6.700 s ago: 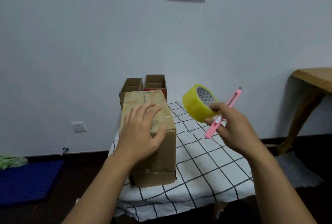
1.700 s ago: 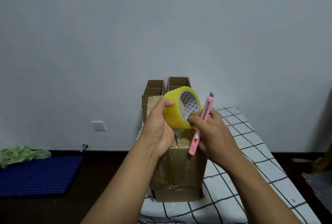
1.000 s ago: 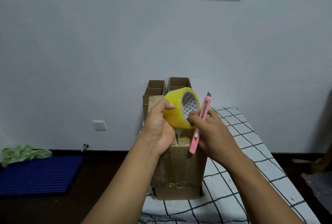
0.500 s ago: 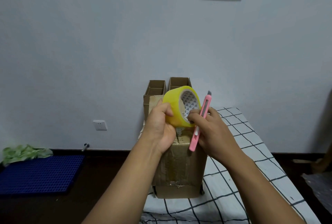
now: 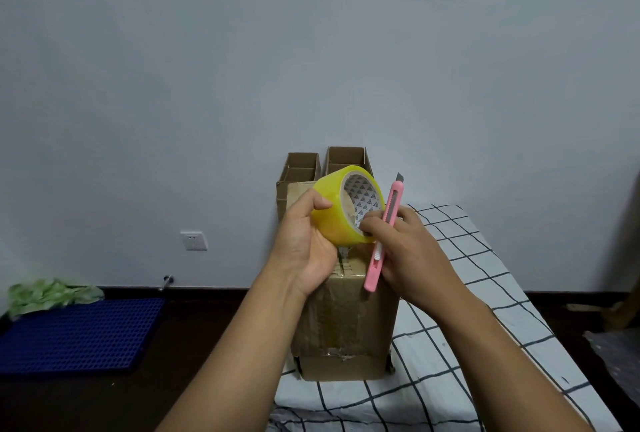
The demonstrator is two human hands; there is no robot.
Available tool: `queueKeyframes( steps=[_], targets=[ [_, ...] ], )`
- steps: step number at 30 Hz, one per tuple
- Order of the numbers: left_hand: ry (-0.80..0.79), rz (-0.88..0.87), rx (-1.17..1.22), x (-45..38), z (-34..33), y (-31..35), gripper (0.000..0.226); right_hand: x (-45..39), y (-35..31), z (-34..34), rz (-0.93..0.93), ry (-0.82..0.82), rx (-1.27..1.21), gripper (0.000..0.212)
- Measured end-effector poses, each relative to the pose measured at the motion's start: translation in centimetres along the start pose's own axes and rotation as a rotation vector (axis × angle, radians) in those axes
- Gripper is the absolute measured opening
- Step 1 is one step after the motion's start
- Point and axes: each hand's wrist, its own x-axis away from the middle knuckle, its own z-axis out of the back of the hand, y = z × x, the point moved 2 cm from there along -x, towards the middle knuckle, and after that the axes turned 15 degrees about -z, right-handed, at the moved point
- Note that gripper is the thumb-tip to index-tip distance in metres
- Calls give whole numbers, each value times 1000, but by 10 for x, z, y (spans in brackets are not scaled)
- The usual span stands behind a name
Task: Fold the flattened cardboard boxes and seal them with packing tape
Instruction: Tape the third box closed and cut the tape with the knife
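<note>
A closed brown cardboard box [image 5: 346, 331] with old tape on its top lies lengthwise on the checked cloth. Above it, my left hand [image 5: 304, 248] grips a yellow roll of packing tape [image 5: 341, 213] from the left, thumb on its outer face. My right hand [image 5: 405, 255] holds a pink utility knife [image 5: 382, 237] against the palm, blade up, while its fingertips touch the roll's near rim and white core. Whether a tape end is lifted I cannot tell.
Two open cardboard boxes [image 5: 325, 164] stand against the wall behind the closed one. The white checked cloth [image 5: 467, 293] covers the table to the right. On the dark floor at left lie a blue plastic mat [image 5: 72, 331] and green fabric [image 5: 48, 294]. A wall socket [image 5: 193, 241] sits low.
Over the last seconds my left hand left the box top and took the roll. In the last second both hands with roll and knife barely shifted; my left thumb slid on the roll.
</note>
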Motion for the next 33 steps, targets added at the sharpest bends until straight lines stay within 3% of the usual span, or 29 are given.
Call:
queueKeyframes(
  steps=[9, 13, 16, 20, 25, 27, 33],
  targets=[
    [67, -13, -20, 0, 1, -2, 51, -1, -1, 2, 4, 17, 0, 46],
    [-60, -31, -30, 5, 4, 3, 53, -1, -2, 3, 2, 21, -30, 44],
    [-42, -293, -291, 7, 12, 10, 62, -3, -3, 5, 3, 23, -50, 45],
    [-165, -683, -920, 11, 24, 23, 37, -5, -1, 12, -9, 21, -126, 33],
    [-195, -947, -1235, 9, 30, 39, 16, -7, 1, 19, -4, -37, -150, 27],
    [-232, -1021, -1311, 8, 29, 43, 12, -8, 1, 21, -3, -60, -159, 24],
    [-381, -1032, -1416, 2, 25, 52, 8, -11, 3, 31, 4, -109, -206, 27]
  ],
)
